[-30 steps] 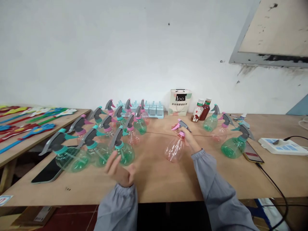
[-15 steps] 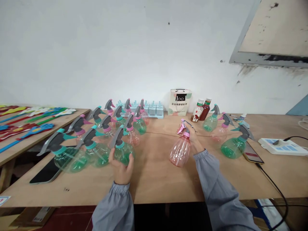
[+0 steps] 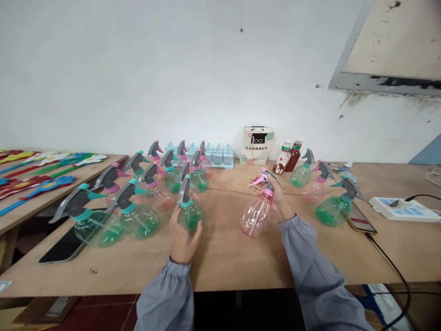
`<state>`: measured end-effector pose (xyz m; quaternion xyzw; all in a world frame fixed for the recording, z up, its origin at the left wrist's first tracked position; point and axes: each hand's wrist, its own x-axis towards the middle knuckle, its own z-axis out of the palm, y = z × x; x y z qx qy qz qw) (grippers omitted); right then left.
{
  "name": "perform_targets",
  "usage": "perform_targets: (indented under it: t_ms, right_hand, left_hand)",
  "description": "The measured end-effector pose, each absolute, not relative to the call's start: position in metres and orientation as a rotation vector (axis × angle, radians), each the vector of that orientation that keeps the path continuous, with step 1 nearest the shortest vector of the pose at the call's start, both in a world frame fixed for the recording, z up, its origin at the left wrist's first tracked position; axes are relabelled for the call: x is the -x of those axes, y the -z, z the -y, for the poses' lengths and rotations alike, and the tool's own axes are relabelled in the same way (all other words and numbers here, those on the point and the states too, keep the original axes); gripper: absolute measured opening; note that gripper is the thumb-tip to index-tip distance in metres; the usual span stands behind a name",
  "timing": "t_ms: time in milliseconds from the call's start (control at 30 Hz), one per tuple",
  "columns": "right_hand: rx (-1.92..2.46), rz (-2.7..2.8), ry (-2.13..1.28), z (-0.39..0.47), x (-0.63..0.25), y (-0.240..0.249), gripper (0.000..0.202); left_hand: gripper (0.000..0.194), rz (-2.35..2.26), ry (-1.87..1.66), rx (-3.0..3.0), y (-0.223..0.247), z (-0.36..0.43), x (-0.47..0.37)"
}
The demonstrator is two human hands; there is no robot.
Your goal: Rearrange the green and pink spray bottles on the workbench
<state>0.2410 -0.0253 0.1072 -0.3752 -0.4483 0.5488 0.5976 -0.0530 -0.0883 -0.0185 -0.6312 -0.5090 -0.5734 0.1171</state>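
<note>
L hand [image 3: 186, 239] has fingers curled round near side of green bottle [image 3: 192, 216], approx. upright; R hand [image 3: 280, 203] has fingers closed at neck of pink bottle [image 3: 256, 216], base slanting twd. L hand.

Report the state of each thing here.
Pink spray bottle: head on, in right hand
Green spray bottle: head on, in left hand
Other spray bottles: heads on
Left phone: screen dark
Right phone: screen lit, cable in
Two red bottles: capped
Paper bag: upright
Power strip: plug seemingly in

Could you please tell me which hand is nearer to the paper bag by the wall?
The right hand, in front of the paper bag and slightly right; the left hand is farther forward and well left.
</note>
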Motion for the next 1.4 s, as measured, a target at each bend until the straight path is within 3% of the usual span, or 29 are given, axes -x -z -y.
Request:
perform_targets:
  t_ms: [1067, 1233, 1400]
  right_hand:
    - [0.846, 1.055, -1.213, 0.043, -0.224, -0.115, 0.041]
    - [0.93, 1.098, -1.26, 0.05, -0.229, -0.111, 0.048]
    - [0.92, 1.075, -1.003, 0.058, -0.263, -0.095, 0.049]
  left_hand:
    - [0.072, 1.432, 1.664, 1.88, 0.015, 0.09, 0.052]
    - [0.073, 1.421, 1.653, 1.872, 0.015, 0.09, 0.052]
    - [0.071, 1.42, 1.647, 1.881, 0.015, 0.09, 0.053]
